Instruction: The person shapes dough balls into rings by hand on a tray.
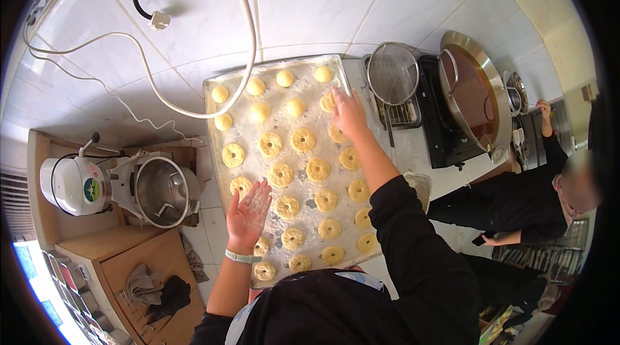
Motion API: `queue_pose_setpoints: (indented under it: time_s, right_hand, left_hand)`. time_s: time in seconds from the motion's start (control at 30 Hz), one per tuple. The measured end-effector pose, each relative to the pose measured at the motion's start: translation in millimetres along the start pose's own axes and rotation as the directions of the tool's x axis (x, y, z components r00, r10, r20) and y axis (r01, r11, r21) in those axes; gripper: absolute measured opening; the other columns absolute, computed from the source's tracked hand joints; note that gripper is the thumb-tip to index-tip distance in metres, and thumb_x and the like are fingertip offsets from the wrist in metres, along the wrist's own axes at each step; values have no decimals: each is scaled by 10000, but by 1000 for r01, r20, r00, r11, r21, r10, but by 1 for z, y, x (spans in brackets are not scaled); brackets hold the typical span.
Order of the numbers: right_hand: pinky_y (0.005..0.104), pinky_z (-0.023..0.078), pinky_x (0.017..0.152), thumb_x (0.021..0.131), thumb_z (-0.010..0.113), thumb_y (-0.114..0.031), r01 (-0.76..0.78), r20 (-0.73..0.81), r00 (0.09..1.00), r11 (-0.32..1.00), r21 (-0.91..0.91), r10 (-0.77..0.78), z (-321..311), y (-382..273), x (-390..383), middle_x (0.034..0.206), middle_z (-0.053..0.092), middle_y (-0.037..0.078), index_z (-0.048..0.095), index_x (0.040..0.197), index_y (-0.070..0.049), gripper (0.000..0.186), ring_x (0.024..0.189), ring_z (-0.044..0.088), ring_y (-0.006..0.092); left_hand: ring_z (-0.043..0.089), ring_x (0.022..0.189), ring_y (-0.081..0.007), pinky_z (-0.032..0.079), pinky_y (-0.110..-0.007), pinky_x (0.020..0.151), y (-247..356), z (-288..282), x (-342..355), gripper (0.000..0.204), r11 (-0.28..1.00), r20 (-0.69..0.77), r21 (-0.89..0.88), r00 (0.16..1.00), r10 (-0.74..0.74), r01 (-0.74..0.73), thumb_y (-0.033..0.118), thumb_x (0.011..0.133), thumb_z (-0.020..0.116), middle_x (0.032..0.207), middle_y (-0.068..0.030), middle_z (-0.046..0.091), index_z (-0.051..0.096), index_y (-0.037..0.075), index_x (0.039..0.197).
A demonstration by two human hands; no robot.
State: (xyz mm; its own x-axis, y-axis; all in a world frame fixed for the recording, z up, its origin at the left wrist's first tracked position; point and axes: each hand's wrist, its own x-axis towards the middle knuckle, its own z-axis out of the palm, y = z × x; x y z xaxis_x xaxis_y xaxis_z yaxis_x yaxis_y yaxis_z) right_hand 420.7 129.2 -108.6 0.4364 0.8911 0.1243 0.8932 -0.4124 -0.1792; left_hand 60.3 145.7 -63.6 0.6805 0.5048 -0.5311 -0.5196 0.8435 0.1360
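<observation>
A large floured metal tray (278,170) lies in front of me, with rows of dough pieces on it. Toward the far end sit round dough balls (296,108). Flattened dough rings (303,140), each with a small dent or hole at its centre, fill the nearer rows. My right hand (351,115) reaches to the far right, its fingertips at a dough piece (328,102) that they partly cover. Over the tray's left edge my left hand (249,217) is turned palm up, floury and empty with fingers apart, beside another dough ring (240,185).
A stand mixer (72,187) with a steel bowl (161,191) stands left. A white cable (247,15) hangs over the tray's far left. Right are a wire strainer (392,73) and a wide pan of dark liquid (475,96) on a black stove. A person (516,199) is farther right.
</observation>
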Motion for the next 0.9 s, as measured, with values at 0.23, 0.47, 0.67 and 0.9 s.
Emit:
queue_pose_setpoints:
  time_s: [0.23, 0.47, 0.67, 0.9]
  right_hand:
    - [395, 354, 865, 720, 603, -55, 9, -154, 988, 999, 36, -3, -16, 0, -6, 1026, 532, 22, 659, 922, -196, 252, 1000, 497, 218]
    - [397, 316, 877, 751, 622, -153, -26, -49, 999, 995, -97, 22, -17, -4, -8, 1121, 505, 4, 673, 915, -199, 178, 1076, 431, 189]
    - [426, 306, 881, 783, 610, -194, 56, -19, 998, 994, -94, -58, -13, -5, -16, 1209, 449, 30, 635, 1026, -132, 252, 1144, 380, 200]
    - [444, 298, 924, 811, 590, -313, 4, 46, 999, 991, -134, 3, -8, -18, -19, 1176, 447, 94, 562, 1061, 1, 403, 1147, 376, 231]
  left_hand:
    - [348, 1272, -304, 291, -390, 1066, 0, -12, -6, 585, 1000, -43, 10, 999, 8, -7, 353, 941, 398, 1348, -211, 371, 297, -82, 1318]
    - [360, 1265, -298, 304, -393, 1059, 0, -13, -8, 549, 1000, -43, 12, 999, 8, -7, 334, 945, 392, 1343, -204, 383, 321, -73, 1307]
    - [363, 1261, -305, 292, -399, 1063, 4, -13, -15, 555, 999, -47, 28, 999, 25, -24, 331, 945, 391, 1340, -209, 385, 308, -75, 1313]
    - [376, 1253, -303, 294, -398, 1056, 0, -10, -27, 511, 970, 0, 237, 999, -51, 49, 300, 949, 386, 1331, -209, 401, 346, -77, 1292]
